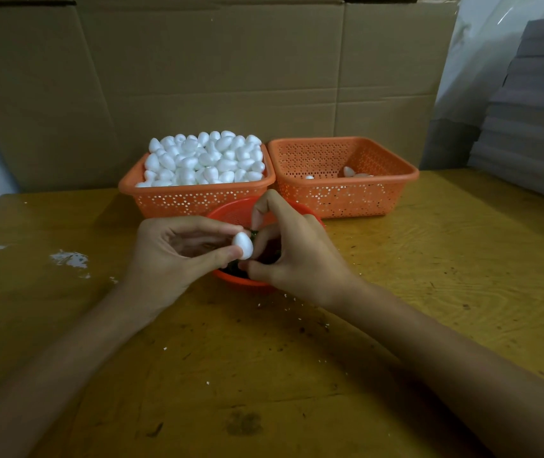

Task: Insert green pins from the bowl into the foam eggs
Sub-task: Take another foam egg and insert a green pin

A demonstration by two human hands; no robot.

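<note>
One great sheet of cardboard (214,61) backs the scene, and in front of it runs a scuffed yellow table (429,259). Two orange baskets stand side by side at its far edge. The left basket (191,200) is heaped with white foam eggs (204,160). The right basket (346,200) holds only a few eggs (350,171) at the bottom, so by my reckoning the job has barely begun.

Just in front of them is the red bowl (230,206), with dark pins (230,271) lying inside, mostly hidden by the hands working right over it.

The left hand (171,256) pinches one foam egg (243,245) between thumb and fingertips, lifted above the bowl. The right hand (300,256) is curled close against the egg's far end, fingers nipped together. A speck of green there looks to be the green pin (253,233) it grasps, though most of it is covered.

To do this step well, I'd say keep the egg steady and gripped lightly, since foam dents under a hard squeeze. Line the pin up with the egg's long axis and push it straight in without wobbling, so the hole stays tight and no crumbs break off. Working over the bowl is sensible, as a dropped pin falls back among the others.
</note>
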